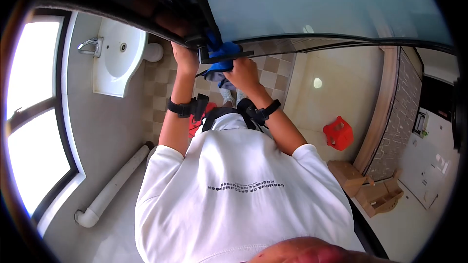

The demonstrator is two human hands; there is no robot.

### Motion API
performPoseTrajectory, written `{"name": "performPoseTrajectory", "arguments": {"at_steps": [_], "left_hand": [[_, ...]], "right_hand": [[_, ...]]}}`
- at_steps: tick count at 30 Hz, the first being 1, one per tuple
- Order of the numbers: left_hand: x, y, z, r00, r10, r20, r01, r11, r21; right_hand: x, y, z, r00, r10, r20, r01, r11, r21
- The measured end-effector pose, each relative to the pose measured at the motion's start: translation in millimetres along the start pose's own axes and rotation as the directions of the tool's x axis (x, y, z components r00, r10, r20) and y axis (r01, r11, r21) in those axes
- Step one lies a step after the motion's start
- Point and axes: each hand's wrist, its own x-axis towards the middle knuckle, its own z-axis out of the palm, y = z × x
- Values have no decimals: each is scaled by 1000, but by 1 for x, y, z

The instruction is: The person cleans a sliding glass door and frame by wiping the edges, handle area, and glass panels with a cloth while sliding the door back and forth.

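Observation:
My right hand (pixel 243 73) is closed on a blue cloth (pixel 226 49) with a grey lower part, bunched behind and around the black door handle (pixel 226 57). My left hand (pixel 185 58) reaches up to the edge of the dark door (pixel 131 5), left of the handle. Its fingers are hidden by the door edge, so I cannot tell what they hold. Black straps with small devices circle both wrists.
A white washbasin (pixel 118 63) with a chrome tap (pixel 91 45) is on the left, beside a window (pixel 31 63). A white pipe (pixel 114 185) runs low along the wall. To the right are a red stool (pixel 338 133) and wooden furniture (pixel 378 196). A glass panel (pixel 317 5) spans the top.

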Motion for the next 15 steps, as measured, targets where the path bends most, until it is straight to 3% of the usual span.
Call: {"name": "performPoseTrajectory", "arguments": {"at_steps": [2,4,6,8,9,10,11,13,15], "left_hand": [[-2,13,10,984,-129,-123,105,977,-184],[-5,32,22,978,-161,-133,129,967,-221],[-5,40,26,971,-190,-145,149,955,-256],[-5,45,27,996,-29,-83,31,999,22],[-4,55,29,996,-28,-83,30,999,28],[0,71,32,993,-119,-15,107,936,-337],[2,81,32,981,-178,82,188,738,-648],[2,78,25,969,-234,80,227,715,-661],[2,75,19,953,-290,84,269,688,-674]], "right_hand": [[-2,13,-22,972,70,224,-24,979,-201],[-1,29,-43,983,123,137,-109,988,-107],[-3,53,-65,992,120,28,-113,976,-186],[-11,85,-86,983,183,-14,-181,951,-250],[-13,96,-98,977,184,-104,-202,958,-206],[-14,105,-108,963,189,-193,-221,962,-160],[-12,111,-118,962,191,-194,-222,963,-153],[-8,117,-130,925,206,-319,-202,978,47],[-4,110,-124,911,230,-342,-200,972,120]]}}
